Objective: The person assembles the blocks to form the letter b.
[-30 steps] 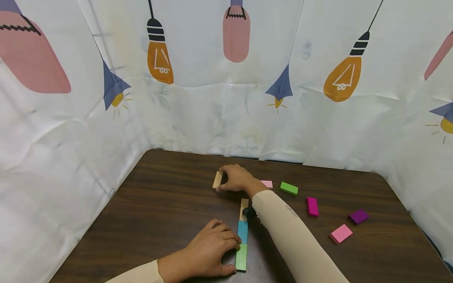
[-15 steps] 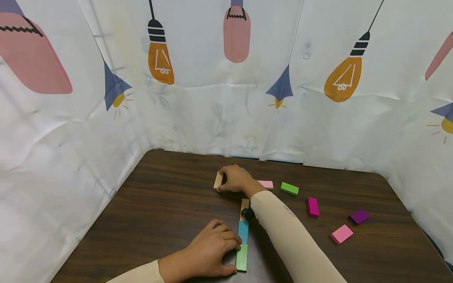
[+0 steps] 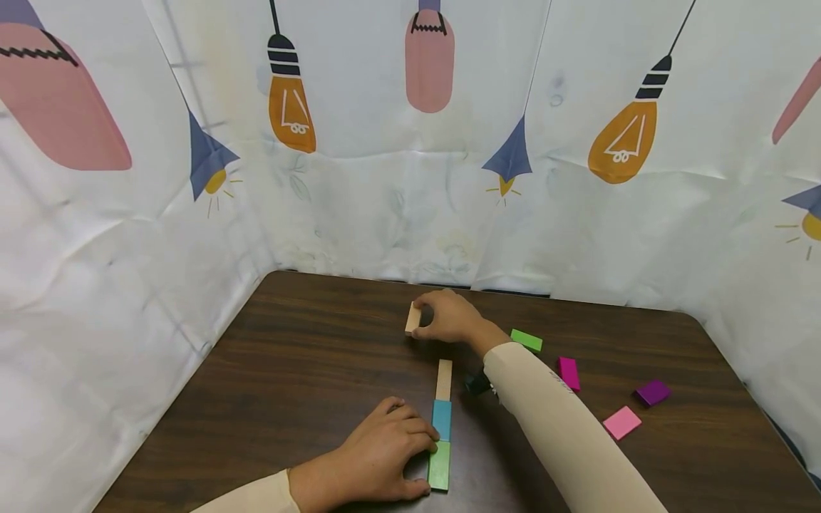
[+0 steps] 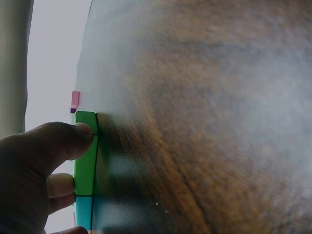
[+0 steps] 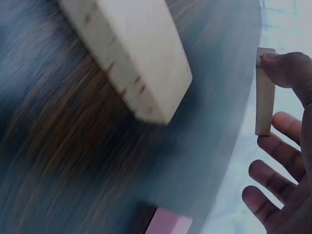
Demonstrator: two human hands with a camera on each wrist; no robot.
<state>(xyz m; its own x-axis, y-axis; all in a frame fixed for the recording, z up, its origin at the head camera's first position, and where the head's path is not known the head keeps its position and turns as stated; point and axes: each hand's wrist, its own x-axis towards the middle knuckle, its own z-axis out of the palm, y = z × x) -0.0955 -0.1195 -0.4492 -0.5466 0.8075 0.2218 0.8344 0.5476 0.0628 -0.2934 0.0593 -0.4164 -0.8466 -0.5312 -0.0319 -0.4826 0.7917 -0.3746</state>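
Note:
My right hand (image 3: 455, 318) pinches a plain wooden block (image 3: 413, 318) by its two ends, thumb on one and fingertip on the other, near the table's far side. In the right wrist view this block (image 5: 264, 97) stands out against the pale background, the remaining fingers spread below. A row of end-to-end blocks runs away from me: a light green block (image 3: 439, 467), a blue block (image 3: 442, 420) and another plain wooden block (image 3: 444, 380). At the near end, my left hand (image 3: 385, 452) grips the green block, its thumb on the end face and fingers along the side.
Right of the row lie a bright green block (image 3: 527, 340), a magenta block (image 3: 568, 373), a purple block (image 3: 652, 392) and a pink block (image 3: 621, 422). The brown table (image 3: 308, 363) meets a patterned white curtain (image 3: 372, 214) at its back edge.
My right hand, still at first, has shifted right and slightly farther back with the plain wooden block. Its arm now covers the far pink block in the head view. My left hand has stayed put.

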